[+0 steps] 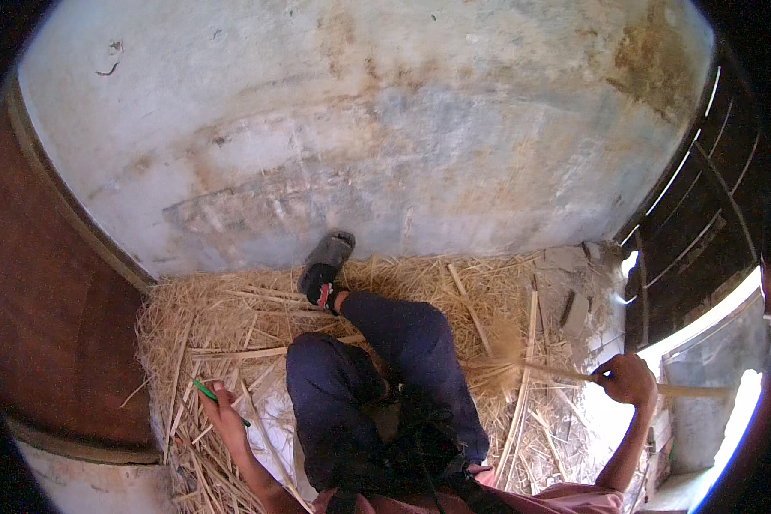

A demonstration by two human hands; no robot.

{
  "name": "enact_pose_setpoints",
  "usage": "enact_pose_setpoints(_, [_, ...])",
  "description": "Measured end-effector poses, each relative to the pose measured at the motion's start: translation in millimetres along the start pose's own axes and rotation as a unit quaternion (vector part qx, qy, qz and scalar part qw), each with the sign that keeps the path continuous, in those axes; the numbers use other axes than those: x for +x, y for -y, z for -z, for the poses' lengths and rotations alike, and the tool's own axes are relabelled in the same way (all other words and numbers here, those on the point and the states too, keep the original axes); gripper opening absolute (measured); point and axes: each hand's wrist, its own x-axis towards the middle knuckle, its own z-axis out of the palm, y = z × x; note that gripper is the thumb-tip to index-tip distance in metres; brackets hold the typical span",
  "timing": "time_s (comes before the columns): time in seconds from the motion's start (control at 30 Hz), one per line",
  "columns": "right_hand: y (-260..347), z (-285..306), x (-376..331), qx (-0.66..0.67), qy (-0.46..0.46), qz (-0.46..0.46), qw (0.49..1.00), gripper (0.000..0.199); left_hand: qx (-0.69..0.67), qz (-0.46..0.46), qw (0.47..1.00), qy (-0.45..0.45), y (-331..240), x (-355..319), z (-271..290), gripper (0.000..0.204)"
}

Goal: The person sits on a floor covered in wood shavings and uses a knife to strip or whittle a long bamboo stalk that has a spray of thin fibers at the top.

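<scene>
My left hand is closed around a slim green tool, too small here to name more exactly; it is held over the shavings at the left. My right hand, out to the right, grips a long pale bamboo strip. The strip runs across through the fingers, from near my knee to beyond the hand on the right. Around its inner end is a blurred tan tuft of fibres or shavings. My bent legs in dark trousers lie between the two hands.
Curly shavings and loose strips cover the floor around me. A stained pale wall rises ahead, touched by my dark shoe. At the left is a reddish-brown panel; at the right, a brick-like block and a dark slatted panel.
</scene>
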Motion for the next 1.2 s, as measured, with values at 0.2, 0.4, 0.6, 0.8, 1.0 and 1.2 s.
enact_pose_setpoints(0.2, [-20,23,-18,0.402,-0.203,-0.006,0.893,0.016,0.027,-0.006,1.000,0.003,-9,-8,-9,0.032])
enact_pose_setpoints(0.4, [21,22,-11,0.561,-0.242,-0.007,0.791,0.026,0.031,0.003,0.999,0.042,-23,-22,-25,0.029])
enact_pose_setpoints(0.6, [73,-56,26,0.581,-0.088,0.026,0.809,0.027,0.073,0.036,0.978,0.193,-68,-51,-62,0.036])
enact_pose_setpoints(0.8, [176,-100,38,0.698,0.030,0.064,0.713,0.031,0.067,0.022,0.878,0.474,-93,-85,-122,0.037])
enact_pose_setpoints(1.0, [231,-100,32,0.693,0.097,0.129,0.703,0.031,-0.188,0.021,0.834,0.519,-121,-103,-208,0.021])
enact_pose_setpoints(1.2, [241,-101,21,0.649,0.126,0.192,0.725,0.036,-0.222,0.046,0.837,0.497,-135,-99,-240,0.031])
